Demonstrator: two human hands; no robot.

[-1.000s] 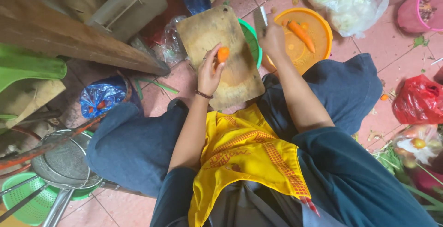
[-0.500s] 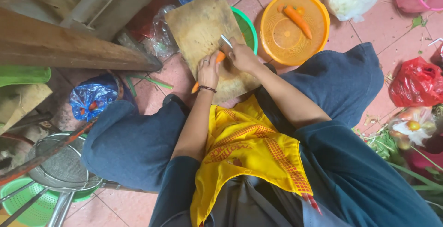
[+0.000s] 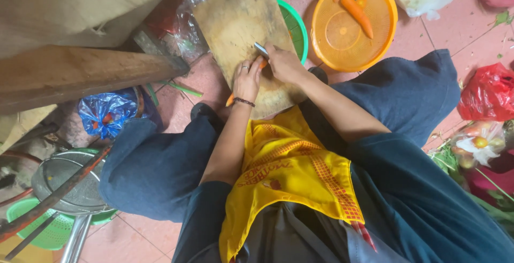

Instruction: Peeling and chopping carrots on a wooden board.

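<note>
On the wooden cutting board (image 3: 241, 27), the left hand (image 3: 246, 80) has its fingers wrapped around a carrot (image 3: 231, 99), while the right hand (image 3: 284, 64) grips a knife (image 3: 261, 49) against it. Just beside the board sit a green basket (image 3: 297, 27) and an orange basket (image 3: 342, 43) holding another carrot (image 3: 357, 14); a wooden beam (image 3: 80, 73) and blue bag (image 3: 107, 112) crowd the left.

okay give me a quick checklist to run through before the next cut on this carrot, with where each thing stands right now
1. Carrot held down: ok. The left hand presses the carrot onto the cutting board.
2. Knife gripped: ok. The right hand holds the knife, blade by the left fingers.
3. Left fingertips tucked away from the blade: cannot tell, the hands hide the edge.
4. Board steady: cannot tell. It rests partly over the green basket, partly toward the floor.
5. Room on the board: ok, the far part is bare.
6. Next carrot to hand: ok, one lies in the orange basket.
</note>
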